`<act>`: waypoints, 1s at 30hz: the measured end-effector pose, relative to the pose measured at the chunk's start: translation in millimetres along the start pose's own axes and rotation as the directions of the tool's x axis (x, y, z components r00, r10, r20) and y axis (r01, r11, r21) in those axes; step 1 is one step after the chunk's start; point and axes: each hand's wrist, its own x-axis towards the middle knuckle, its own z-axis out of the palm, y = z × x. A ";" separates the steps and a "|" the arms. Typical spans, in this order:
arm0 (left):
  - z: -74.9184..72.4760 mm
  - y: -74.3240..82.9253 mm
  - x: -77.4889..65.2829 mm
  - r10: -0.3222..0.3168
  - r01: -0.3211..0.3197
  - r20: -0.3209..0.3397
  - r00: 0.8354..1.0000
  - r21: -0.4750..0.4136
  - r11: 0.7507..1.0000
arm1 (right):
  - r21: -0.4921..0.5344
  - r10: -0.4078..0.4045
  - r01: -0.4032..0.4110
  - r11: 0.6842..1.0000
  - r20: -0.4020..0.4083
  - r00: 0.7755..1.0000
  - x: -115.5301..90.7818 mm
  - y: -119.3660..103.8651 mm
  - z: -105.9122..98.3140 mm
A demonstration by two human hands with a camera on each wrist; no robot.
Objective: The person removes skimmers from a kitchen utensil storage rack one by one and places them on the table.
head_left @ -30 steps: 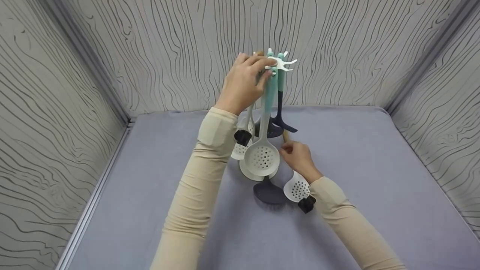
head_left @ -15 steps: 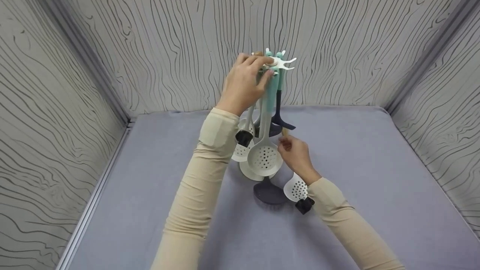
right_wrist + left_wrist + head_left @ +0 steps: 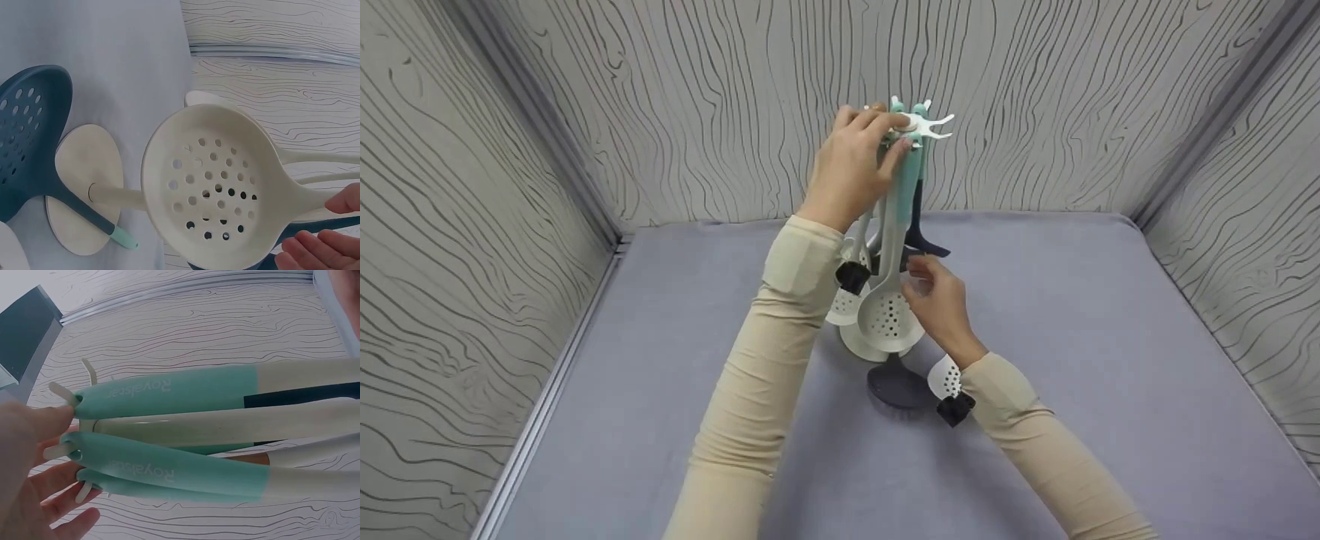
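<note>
My left hand (image 3: 855, 161) grips the top of a white utensil stand, its thumb against a mint handle (image 3: 135, 396) hanging from a hook (image 3: 62, 392). A white skimmer (image 3: 889, 319) hangs nearest, in front of the stand's round base (image 3: 84, 185). Close to the skimmer's neck is my right hand (image 3: 937, 296); its fingers (image 3: 315, 253) are loosely bent and hold nothing, the thumb near the neck in the right wrist view. A dark slotted utensil (image 3: 898, 386) with a mint handle lies by the base. A white perforated utensil (image 3: 943, 377) rests partly under the right wrist.
Other utensils hang behind the skimmer, including a dark one (image 3: 926, 244) and a white perforated one (image 3: 844, 304). Two forked white hooks (image 3: 941, 126) stick out to the right. A grey cloth (image 3: 1080, 337) covers the table; patterned panels (image 3: 1035, 97) stand around it.
My right hand has moved up and left, from beside a tan stick-like handle to the skimmer's neck. The hanging utensils have shifted slightly. The left hand stays at the stand's top.
</note>
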 end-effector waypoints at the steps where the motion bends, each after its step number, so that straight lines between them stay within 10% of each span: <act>1: 0.5 0.2 0.0 0.004 -0.004 -0.009 1.000 0.006 1.000 | 0.008 -0.004 0.004 1.000 -0.004 1.000 0.4 -0.1 1.1; 30: 10.4 15.4 -0.9 -0.010 0.037 -0.125 0.992 0.216 0.976 | 0.056 -0.077 0.092 0.994 -0.220 0.972 4.0 6.5 16.9</act>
